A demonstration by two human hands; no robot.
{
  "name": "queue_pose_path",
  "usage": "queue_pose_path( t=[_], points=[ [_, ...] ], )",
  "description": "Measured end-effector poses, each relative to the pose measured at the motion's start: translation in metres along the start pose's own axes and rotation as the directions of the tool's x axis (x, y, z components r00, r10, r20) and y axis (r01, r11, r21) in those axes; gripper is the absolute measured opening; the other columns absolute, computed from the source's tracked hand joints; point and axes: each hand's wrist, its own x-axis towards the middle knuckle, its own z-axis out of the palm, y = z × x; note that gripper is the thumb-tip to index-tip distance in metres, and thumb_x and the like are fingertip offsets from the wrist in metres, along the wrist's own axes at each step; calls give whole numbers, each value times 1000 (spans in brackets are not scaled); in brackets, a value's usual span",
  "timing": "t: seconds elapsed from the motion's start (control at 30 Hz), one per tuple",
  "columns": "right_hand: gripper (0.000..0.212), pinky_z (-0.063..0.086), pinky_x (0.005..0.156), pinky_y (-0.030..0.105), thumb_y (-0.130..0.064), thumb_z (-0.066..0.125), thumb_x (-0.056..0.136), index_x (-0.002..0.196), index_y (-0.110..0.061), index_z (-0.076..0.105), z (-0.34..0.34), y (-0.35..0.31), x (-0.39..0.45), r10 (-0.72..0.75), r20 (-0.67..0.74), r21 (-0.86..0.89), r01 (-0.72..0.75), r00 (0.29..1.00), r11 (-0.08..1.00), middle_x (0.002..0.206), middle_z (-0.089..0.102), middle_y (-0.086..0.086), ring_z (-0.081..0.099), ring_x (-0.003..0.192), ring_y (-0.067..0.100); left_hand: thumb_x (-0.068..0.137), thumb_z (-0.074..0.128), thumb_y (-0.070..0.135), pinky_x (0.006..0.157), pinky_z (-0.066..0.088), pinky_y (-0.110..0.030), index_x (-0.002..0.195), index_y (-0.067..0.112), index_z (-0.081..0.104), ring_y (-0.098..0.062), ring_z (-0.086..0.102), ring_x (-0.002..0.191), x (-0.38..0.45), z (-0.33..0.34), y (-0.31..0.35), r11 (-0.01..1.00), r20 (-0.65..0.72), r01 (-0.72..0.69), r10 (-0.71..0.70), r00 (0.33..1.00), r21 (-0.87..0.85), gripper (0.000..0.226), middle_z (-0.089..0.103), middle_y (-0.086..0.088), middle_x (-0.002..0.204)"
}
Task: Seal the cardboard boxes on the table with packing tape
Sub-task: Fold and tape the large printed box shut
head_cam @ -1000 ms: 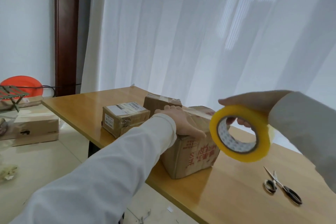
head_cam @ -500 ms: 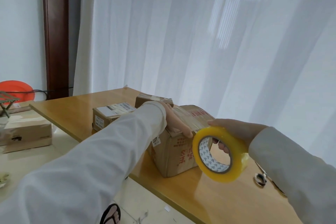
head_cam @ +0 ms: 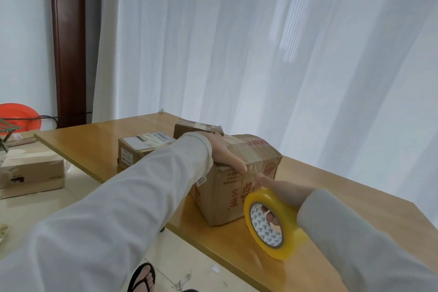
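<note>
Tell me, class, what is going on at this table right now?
A person is taping a cardboard box shut on a wooden table. The left hand rests on the box's top near its front edge. The right hand grips a yellow tape roll low in front of the box, its thumb reaching toward the box's front face. Clear tape already runs over the box top. Two smaller boxes sit behind it.

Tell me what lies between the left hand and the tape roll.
Head view: the big box's near side, with a clear tape strip running down it.
</note>
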Motion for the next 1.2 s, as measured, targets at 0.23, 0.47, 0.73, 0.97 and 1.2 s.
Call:
queue_pose_path(
  t=[0.23,0.47,0.73,0.97,1.2],
  points=[
    [63,56,62,31,-65,52,67,88,-6,64,-15,14,-9,-164,133,129,147,977,981,70,67,13,65,61,21,47,60,85,98,43,-42,128,26,49,-24,52,112,25,-15,-4,1000,16,19,-19,1000,-22,100,52,0,130],
    [52,54,57,28,-55,48,85,80,-5,63,-29,0,-17,-232,123,150,213,965,965,65,66,13,63,55,20,59,53,83,92,42,-37,110,23,56,-22,55,106,40,-26,-13,1000,-21,17,-17,1000,-25,79,57,2,120],
    [89,55,80,35,-86,58,53,97,-10,63,-12,-10,6,27,-16,-191,-30,1000,981,86,65,11,60,71,23,71,56,74,71,39,-31,86,18,56,-18,56,84,51,-24,-20,985,-185,25,-57,981,-168,58,59,2,89],
    [76,56,67,30,-76,43,77,92,-6,68,-4,-2,6,-7,68,14,7,998,1000,71,67,11,63,60,18,81,46,72,79,29,-31,117,15,57,-22,53,99,54,-15,-21,978,-262,31,-87,961,-208,68,57,-2,109],
    [69,57,67,32,-67,41,86,77,-3,68,-9,12,10,-76,103,194,55,992,980,72,68,15,65,60,22,75,41,81,85,42,-33,119,20,61,-22,57,103,71,-11,-37,935,-248,27,-122,961,-354,77,61,-1,116]
  ],
)
